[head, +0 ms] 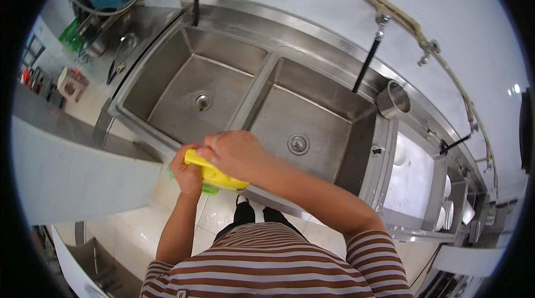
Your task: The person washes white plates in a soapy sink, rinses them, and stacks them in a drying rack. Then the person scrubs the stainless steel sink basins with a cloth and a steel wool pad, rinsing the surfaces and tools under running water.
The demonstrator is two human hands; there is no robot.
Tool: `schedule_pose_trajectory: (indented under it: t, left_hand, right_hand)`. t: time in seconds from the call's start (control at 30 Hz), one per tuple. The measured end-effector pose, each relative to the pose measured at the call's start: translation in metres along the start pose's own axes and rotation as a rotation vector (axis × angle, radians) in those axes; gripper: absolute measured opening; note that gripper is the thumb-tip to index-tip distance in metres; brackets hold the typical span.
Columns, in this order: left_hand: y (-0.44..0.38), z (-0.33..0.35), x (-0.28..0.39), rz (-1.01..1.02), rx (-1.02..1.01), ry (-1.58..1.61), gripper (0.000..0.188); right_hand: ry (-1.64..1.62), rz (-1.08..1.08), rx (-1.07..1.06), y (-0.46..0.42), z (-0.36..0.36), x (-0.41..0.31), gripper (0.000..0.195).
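Both hands are together over the front rim of the double stainless-steel sink (155,134). My left hand (187,174) is wrapped around one end of a yellow plastic container (221,179), possibly a detergent bottle. On top of that same end, my right hand (230,149) has its fingers curled; they hide what they grip there. A bright green part (210,189) shows just below the yellow body, and I cannot tell whether it belongs to it. The left basin (179,82) and right basin (311,110) each show a drain.
Black hoses (368,64) hang from wall taps over the sink. A metal pot (393,100) stands at the back right corner. Farther right, a white-bottomed basin (407,181) adjoins a basin with several white plates (447,214). A ladle (115,64) lies on the left counter (144,26).
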State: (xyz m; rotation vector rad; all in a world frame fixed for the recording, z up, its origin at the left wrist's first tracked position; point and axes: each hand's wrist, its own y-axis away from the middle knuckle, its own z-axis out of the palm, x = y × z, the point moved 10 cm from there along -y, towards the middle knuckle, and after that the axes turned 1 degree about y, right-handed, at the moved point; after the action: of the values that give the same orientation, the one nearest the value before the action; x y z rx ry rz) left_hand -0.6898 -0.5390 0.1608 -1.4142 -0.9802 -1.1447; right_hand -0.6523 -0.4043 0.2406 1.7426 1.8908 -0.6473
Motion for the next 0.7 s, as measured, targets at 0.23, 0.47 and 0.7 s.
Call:
schedule_pose_trajectory:
  t: [0.23,0.47,0.7]
  left_hand:
    - [0.0,0.002,-0.005,0.002,-0.031,-0.006,0.017]
    - [-0.003,0.01,-0.004,-0.005,-0.079,-0.045,0.019]
    - [-0.002,0.013,-0.005,-0.032,-0.09,0.076,0.016]
  right_hand:
    - [0.049,-0.002,-0.051,-0.007,0.016,0.005,0.038]
    - [0.044,-0.186,-0.029,-0.005,0.011,-0.006,0.039]
    - [-0.032,-0.302,-0.117,0.006,0.01,-0.042,0.058]
